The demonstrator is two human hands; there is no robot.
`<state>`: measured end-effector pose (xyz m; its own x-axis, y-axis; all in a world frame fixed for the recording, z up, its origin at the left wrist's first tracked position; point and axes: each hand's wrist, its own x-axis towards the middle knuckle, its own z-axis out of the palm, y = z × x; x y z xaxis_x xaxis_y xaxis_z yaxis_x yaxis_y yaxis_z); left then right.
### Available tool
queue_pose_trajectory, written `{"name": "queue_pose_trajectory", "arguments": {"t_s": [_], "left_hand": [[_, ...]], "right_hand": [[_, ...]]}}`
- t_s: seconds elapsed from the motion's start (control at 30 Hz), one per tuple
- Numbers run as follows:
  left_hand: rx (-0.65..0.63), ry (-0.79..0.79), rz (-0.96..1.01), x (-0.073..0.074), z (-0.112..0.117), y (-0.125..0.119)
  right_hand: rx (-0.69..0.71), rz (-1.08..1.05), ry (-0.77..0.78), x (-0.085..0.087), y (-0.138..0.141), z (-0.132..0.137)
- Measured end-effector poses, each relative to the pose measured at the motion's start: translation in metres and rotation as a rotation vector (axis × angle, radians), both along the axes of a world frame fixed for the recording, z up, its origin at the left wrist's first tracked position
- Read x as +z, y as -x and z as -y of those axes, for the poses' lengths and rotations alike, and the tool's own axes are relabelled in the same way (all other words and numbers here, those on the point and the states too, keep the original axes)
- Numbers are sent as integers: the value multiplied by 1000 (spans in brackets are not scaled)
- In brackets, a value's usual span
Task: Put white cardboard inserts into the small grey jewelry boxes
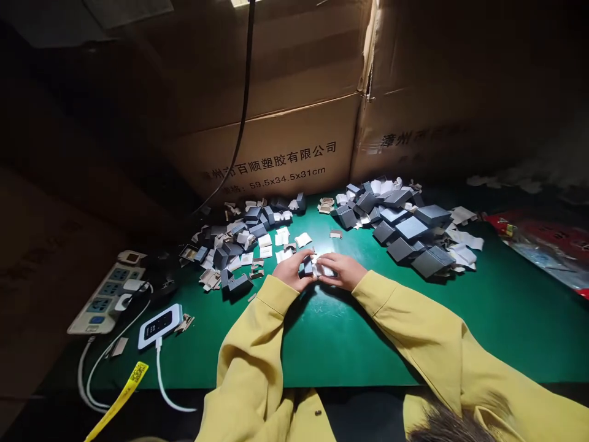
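Close together above the green table, both hands grip a small dark-grey box with a white paper piece at its right side. My left hand is closed around the box's left end. The fingers of my right hand are closed on the white piece; whether it is joined to the box cannot be told. A pile of small dark boxes and white and brown card pieces lies beyond my left hand. To the right of my right hand is a larger heap of dark-grey boxes.
Large cardboard cartons wall off the back of the green table. At left are a power strip, a white device with a cable, and a yellow strap. Red and clear plastic bags lie at right. A black cable hangs down.
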<state>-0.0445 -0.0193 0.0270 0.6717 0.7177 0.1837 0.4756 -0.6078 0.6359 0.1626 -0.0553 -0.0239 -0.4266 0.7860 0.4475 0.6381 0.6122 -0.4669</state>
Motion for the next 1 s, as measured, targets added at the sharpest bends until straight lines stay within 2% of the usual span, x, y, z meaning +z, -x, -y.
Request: {"name": "queue_pose_trajectory", "arguments": {"t_s": [0.13,0.3,0.43,0.73,1.0], "left_hand": [[9,11,-24,1,-2,1],[3,19,-2,-1,-3,2],[-6,-2,-8,-2,-4,2],[-1,-16,8,-5,-4,2],[-14,-45,-27,-3,-2,-1]], "right_hand": [[-84,-145,117,-8,0,-2],[-5,-211,37,-1,2,-2],[16,-231,47,6,4,-1],[51,-103,-61,3,5,-9],[21,136,-75,18,5,-7]]}}
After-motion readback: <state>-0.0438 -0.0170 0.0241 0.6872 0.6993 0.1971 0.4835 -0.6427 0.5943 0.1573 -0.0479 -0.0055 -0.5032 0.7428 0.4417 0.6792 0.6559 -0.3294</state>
